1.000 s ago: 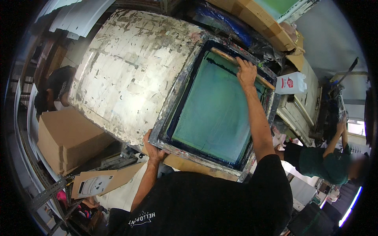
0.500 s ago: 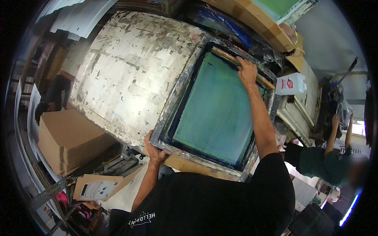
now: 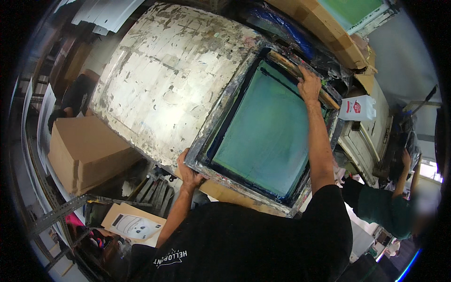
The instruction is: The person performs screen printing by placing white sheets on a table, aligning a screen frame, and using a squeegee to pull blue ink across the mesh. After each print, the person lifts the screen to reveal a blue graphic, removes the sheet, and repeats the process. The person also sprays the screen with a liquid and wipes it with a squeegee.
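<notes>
Right hand (image 3: 310,88) clamped on wooden bar (image 3: 283,64) (squeegee, likely) at far end of green screen (image 3: 268,131) — left hand (image 3: 189,175), well apart, gripping near-left corner of frame (image 3: 235,183). Best to hold frame steady, pressure even along bar.

Two bare hands in play, one left hand (image 3: 190,176) and one right hand (image 3: 310,87)! One wooden bar (image 3: 330,100), one paint-crusted frame (image 3: 229,100), and look, two green panels: a large panel (image 3: 263,136) inside that frame, a second panel (image 3: 351,12) up at the top edge. One worn white surface (image 3: 164,84). Jugs? One in sight, a white jug (image 3: 361,108). Cardboard boxes, at least two: a brown box (image 3: 87,152) at left, a long box (image 3: 324,33) at top. One printed cardboard piece (image 3: 134,223). And two co-workers, one green-clad person (image 3: 379,206), one black-clad person (image 3: 76,96)!
</notes>
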`<state>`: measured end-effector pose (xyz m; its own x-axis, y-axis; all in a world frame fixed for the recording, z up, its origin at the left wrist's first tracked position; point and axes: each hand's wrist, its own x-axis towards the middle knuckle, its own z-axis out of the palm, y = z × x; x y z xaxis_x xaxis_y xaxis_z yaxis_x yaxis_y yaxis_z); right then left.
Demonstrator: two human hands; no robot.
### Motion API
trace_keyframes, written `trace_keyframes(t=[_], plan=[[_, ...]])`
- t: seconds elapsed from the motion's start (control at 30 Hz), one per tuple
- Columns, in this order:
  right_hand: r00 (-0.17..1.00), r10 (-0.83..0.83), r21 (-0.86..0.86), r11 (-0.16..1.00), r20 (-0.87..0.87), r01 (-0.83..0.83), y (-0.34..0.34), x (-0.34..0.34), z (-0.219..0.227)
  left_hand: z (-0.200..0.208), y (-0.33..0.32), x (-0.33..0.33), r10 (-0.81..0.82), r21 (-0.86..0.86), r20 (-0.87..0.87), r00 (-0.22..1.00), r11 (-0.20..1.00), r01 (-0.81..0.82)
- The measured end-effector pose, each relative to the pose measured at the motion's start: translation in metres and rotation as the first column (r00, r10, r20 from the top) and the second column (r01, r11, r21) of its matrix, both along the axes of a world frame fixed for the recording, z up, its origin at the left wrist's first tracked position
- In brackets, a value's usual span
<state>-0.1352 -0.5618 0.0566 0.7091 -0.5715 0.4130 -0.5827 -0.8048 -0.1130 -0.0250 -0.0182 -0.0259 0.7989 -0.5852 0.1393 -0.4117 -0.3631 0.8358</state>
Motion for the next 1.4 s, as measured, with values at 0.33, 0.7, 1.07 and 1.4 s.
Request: trace_keyframes(t=[0.33,0.7,1.07,1.4], plan=[[0.989,0.141,0.288,0.946,0.04,-0.146,-0.028,-0.011,-0.025,0.017,0.006,-0.005,-0.016,0.011,-0.048,0.999,1.0,0.017],[0.968,0.037,-0.11,0.992,-0.248,-0.066,-0.053,-0.002,-0.033,0.052,0.0,-0.004,-0.012,0.024,0.044,0.999,1.0,0.011],[0.974,0.128,0.012,0.992,-0.188,-0.127,-0.101,-0.009,-0.05,0.048,0.002,-0.001,-0.022,0.004,0.091,0.996,1.0,0.022],[0.984,0.021,0.043,0.999,-0.177,-0.014,-0.069,-0.014,-0.02,0.052,0.005,0.0,-0.023,0.039,0.032,0.999,0.999,0.022]])
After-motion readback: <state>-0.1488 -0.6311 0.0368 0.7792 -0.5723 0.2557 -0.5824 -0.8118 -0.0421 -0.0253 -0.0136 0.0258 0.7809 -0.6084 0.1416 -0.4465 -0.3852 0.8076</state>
